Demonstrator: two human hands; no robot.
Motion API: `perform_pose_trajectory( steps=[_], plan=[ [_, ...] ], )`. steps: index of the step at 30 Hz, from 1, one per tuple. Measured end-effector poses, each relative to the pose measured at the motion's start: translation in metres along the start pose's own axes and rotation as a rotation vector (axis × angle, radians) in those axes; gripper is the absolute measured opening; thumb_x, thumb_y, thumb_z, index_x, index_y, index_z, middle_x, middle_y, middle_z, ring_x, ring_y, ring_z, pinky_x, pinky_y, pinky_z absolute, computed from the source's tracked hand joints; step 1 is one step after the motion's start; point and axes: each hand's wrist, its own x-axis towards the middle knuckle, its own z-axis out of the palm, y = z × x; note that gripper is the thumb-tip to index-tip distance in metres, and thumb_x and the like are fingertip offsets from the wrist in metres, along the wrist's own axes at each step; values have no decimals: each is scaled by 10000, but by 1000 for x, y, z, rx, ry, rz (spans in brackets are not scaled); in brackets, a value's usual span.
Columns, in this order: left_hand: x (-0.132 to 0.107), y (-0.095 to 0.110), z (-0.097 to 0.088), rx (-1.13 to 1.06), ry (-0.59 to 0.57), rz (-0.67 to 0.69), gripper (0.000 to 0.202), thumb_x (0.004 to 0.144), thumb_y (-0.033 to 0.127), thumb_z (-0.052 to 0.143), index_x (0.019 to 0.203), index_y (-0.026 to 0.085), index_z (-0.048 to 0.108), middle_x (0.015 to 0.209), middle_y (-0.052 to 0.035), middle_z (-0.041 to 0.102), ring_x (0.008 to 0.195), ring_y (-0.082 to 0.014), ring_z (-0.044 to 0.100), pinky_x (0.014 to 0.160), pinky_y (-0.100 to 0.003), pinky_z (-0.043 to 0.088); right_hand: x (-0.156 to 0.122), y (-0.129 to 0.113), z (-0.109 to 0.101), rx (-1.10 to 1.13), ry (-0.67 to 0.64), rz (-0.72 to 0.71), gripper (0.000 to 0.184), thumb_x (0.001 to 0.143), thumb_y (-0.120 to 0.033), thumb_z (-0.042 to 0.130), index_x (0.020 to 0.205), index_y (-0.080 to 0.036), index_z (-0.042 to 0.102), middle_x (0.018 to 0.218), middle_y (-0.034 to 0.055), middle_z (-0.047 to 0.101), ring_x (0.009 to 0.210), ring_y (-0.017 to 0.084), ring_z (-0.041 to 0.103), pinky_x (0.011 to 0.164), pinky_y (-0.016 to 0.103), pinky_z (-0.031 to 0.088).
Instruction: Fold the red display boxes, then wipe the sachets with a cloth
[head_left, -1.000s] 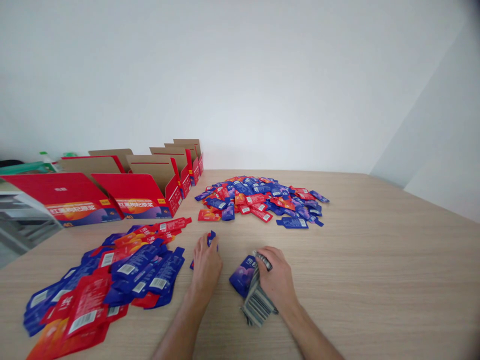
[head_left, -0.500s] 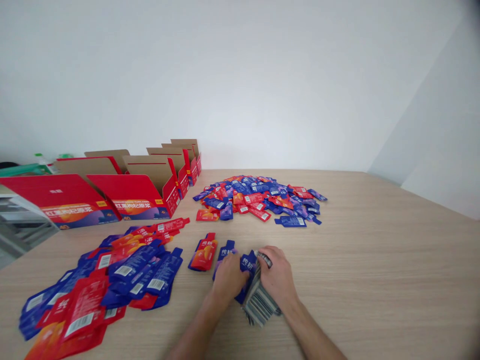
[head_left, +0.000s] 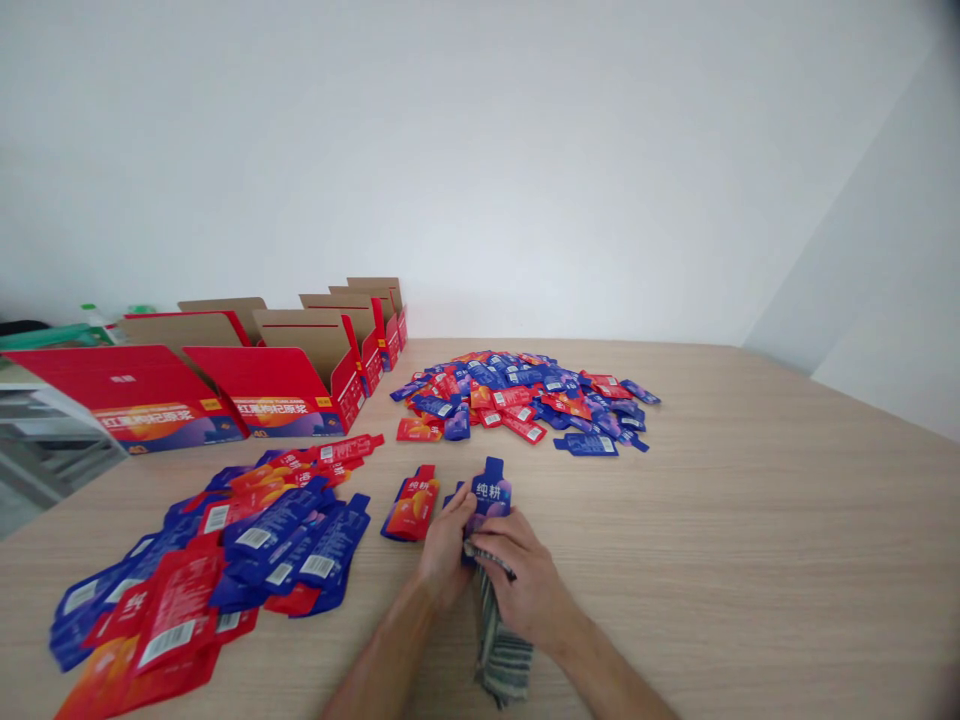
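My left hand (head_left: 448, 548) is closed around the left edge of a blue spouted pouch (head_left: 491, 492), which stands up in front of me with its printed front showing. My right hand (head_left: 525, 575) grips a grey striped cloth (head_left: 504, 650) and presses a fold of it against the pouch's lower part. The loose end of the cloth hangs toward me. Another blue pouch shows only a sliver behind my left fingers. Just left of my hands, a red pouch (head_left: 413, 503) lies on top of a blue one, front side up.
Red and blue pouches lie in a heap (head_left: 517, 385) at the back of the wooden table (head_left: 735, 520) and in a nearer pile (head_left: 300, 545) at left. Several open red cartons (head_left: 262, 385) stand along the left side, before a white wall (head_left: 525, 180).
My left hand has picked the blue pouch up off the table and tilted it upright. My right hand has moved left and toward me, bringing the cloth onto the pouch.
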Motion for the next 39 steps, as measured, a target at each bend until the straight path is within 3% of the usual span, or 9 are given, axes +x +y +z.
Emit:
perform_pose_trajectory(
  steps=[4, 7, 9, 13, 19, 24, 29, 34, 39],
  plan=[
    [-4, -9, 4, -21, 42, -39, 381, 803, 199, 689, 1181, 167, 656, 1004, -81, 728, 861, -160, 683, 766, -241, 533, 3, 10, 0, -53, 143, 83, 231, 903, -112, 549, 1050, -242, 670, 1063, 72, 647, 1028, 211, 578, 914, 386, 510],
    [-8, -13, 9, 0, -15, -57, 345, 792, 209, 700, 1133, 156, 690, 1028, -92, 728, 906, -177, 687, 838, -264, 530, 4, 19, -5, -122, 292, 166, 203, 914, -142, 548, 1046, -238, 668, 1071, 79, 641, 1029, 216, 576, 915, 398, 506],
    [-8, -13, 9, 17, -28, -59, 338, 785, 207, 704, 1118, 155, 701, 1035, -95, 728, 913, -181, 689, 855, -271, 529, 3, 21, -7, -114, 290, 171, 200, 918, -148, 542, 1046, -237, 667, 1073, 77, 641, 1032, 213, 575, 913, 392, 506],
    [-8, -11, 4, 43, 33, -38, 352, 773, 197, 705, 1124, 173, 707, 994, -78, 743, 931, -185, 688, 882, -285, 519, 2, 19, -7, -48, 139, 112, 200, 915, -154, 541, 1041, -238, 672, 1059, 70, 653, 1020, 204, 585, 898, 371, 512],
    [-14, -7, 9, 257, -132, -24, 411, 737, 331, 747, 1118, 181, 719, 950, -59, 748, 859, -200, 676, 819, -312, 515, 6, 29, -22, -160, 371, 283, 165, 914, -248, 564, 1018, -223, 690, 1051, 88, 666, 1012, 233, 600, 929, 418, 489],
    [-11, 4, 6, 273, 56, 112, 452, 691, 332, 765, 1107, 179, 676, 854, -19, 707, 678, -118, 619, 644, -223, 480, 5, 23, -24, -32, 239, 315, 161, 908, -250, 572, 998, -237, 705, 1050, 72, 676, 1013, 223, 613, 931, 384, 493],
    [-7, 10, 1, 153, 146, 204, 467, 683, 278, 762, 1118, 211, 606, 754, 43, 634, 598, -76, 568, 567, -179, 430, 4, 7, -14, 35, 286, 368, 158, 909, -268, 580, 1024, -236, 684, 1079, 71, 665, 1025, 220, 614, 932, 362, 495],
    [-15, -2, 10, 22, 48, 111, 327, 768, 369, 698, 1012, 154, 663, 821, -17, 691, 721, -146, 649, 668, -248, 510, 0, -5, 1, 90, 176, 210, 192, 921, -232, 563, 1081, -243, 669, 1109, 83, 652, 1052, 214, 602, 929, 363, 508],
    [-20, -7, 12, -107, -9, -142, 266, 796, 360, 676, 877, 106, 682, 844, -106, 722, 846, -244, 692, 809, -359, 549, 0, -4, 5, 31, 169, 115, 229, 926, -191, 544, 1102, -258, 675, 1085, 79, 666, 1033, 214, 601, 916, 388, 519]
  ],
)
